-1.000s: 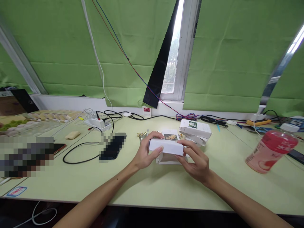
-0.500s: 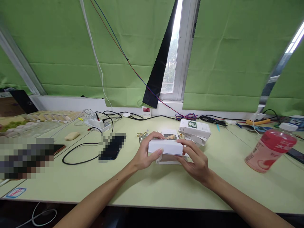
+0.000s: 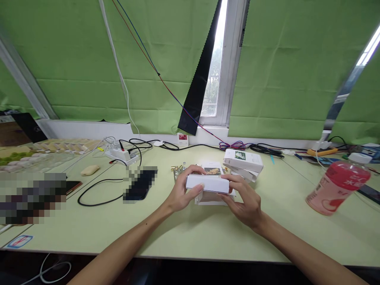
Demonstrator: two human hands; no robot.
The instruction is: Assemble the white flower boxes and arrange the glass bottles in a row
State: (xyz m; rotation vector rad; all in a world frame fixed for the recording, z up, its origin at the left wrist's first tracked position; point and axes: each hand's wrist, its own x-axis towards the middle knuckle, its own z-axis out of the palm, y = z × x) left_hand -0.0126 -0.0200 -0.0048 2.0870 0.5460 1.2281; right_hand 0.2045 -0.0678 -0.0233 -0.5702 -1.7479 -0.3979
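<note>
Box of white cardboard with yellow-flower picture (image 3: 208, 183), held at centre of pale green tabletop (image 3: 178, 237). Left hand (image 3: 185, 192): fingers closed on box's left end, thumb across near face. Right hand (image 3: 245, 202): fingers narrowed on right end. Second white cardboard box (image 3: 215, 200) beneath; touching or apart, can't tell from here. Stacked white boxes (image 3: 245, 160) farther off, right. Pink plastic bottle (image 3: 335, 186) well apart, right.

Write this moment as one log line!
left hand: holding white box | right hand: holding same box | nearby: stacked boxes, pink bottle
</note>
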